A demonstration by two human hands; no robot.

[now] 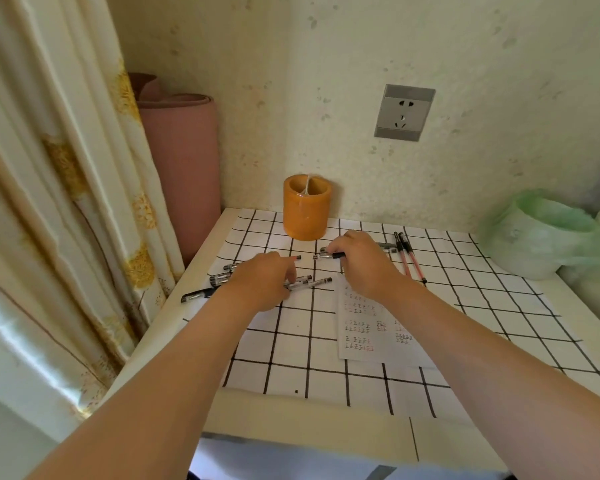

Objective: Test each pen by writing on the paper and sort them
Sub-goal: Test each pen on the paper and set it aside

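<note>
Our right hand (359, 263) pinches a black pen (329, 255); our left hand (262, 282) lies on other pens (310, 282), its fingers' hold we cannot tell.

Head camera looks forward and down, seemingly close over the table (284, 410).

We see the pen holder (306, 211) standing at the back of the table (291, 417), one pen (328, 255) just before it, a cluster of pens (220, 276) left of the paper (364, 337), two pens (409, 261) right of it, and what seems to be a lined bin (541, 237) at the far right edge.
</note>
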